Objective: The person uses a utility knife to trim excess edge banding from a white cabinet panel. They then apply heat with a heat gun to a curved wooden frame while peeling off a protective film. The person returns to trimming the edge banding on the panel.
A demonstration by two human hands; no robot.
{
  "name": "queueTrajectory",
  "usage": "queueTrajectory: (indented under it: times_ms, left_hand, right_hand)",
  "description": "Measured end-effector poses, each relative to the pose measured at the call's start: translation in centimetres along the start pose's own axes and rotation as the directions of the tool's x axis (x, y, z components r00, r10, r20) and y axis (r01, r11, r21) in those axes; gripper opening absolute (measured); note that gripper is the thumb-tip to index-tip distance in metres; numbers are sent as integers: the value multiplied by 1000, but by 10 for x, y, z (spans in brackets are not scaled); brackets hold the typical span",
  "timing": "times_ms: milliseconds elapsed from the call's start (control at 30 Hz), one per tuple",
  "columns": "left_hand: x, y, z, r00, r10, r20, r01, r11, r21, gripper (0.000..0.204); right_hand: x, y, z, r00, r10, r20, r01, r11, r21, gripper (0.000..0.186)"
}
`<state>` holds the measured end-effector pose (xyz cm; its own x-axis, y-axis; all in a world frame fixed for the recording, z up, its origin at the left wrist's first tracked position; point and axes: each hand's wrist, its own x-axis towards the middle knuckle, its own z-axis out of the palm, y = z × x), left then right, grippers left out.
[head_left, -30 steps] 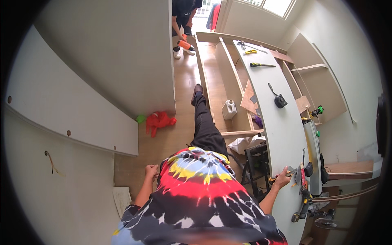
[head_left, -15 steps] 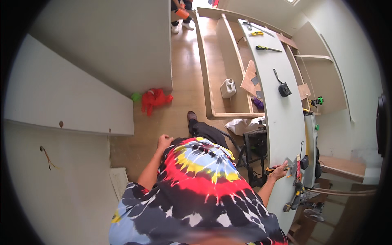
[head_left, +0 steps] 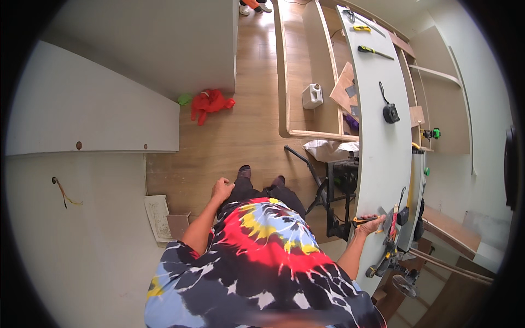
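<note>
My right hand [head_left: 372,224] is over the near part of a long pale board [head_left: 380,164], its fingers closed on a slim orange-and-black tool [head_left: 360,221]. The tool's exact kind is not clear. Just right of that hand lie a scraper-like grey blade, a red-handled tool [head_left: 394,220] and a black-and-yellow tool [head_left: 389,252]. My left hand [head_left: 221,189] hangs beside my left thigh with its fingers curled. Whatever it may hold is hidden. Farther along the board rests a black tape measure [head_left: 390,113].
A yellow-and-black screwdriver-like tool [head_left: 375,52] lies at the board's far part. Beyond the black folding stand [head_left: 339,186] is a wooden cabinet frame [head_left: 317,133] with a white jug [head_left: 313,96]. Red cloth or plastic [head_left: 212,104] lies on the floor. Another person's feet [head_left: 255,7] show far ahead.
My legs have come together, with both shoes now showing in front of me. The view has shifted, and less of the other person shows. My right hand keeps hold of the orange-and-black tool.
</note>
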<state>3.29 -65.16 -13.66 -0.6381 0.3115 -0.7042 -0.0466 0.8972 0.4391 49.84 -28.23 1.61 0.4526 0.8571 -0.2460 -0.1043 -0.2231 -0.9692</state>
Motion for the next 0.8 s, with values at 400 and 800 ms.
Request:
queueTrajectory:
  times_ms: [400, 800]
  left_hand:
    - [-43, 109, 90, 950, 232, 211, -199, 966, -164, 47]
    - [-191, 286, 214, 791, 416, 449, -143, 839, -524, 65]
  right_hand:
    - [-14, 8, -9, 944, 150, 294, -222, 947, 231, 53]
    - [-67, -56, -77, 861, 254, 440, 28, 841, -540, 34]
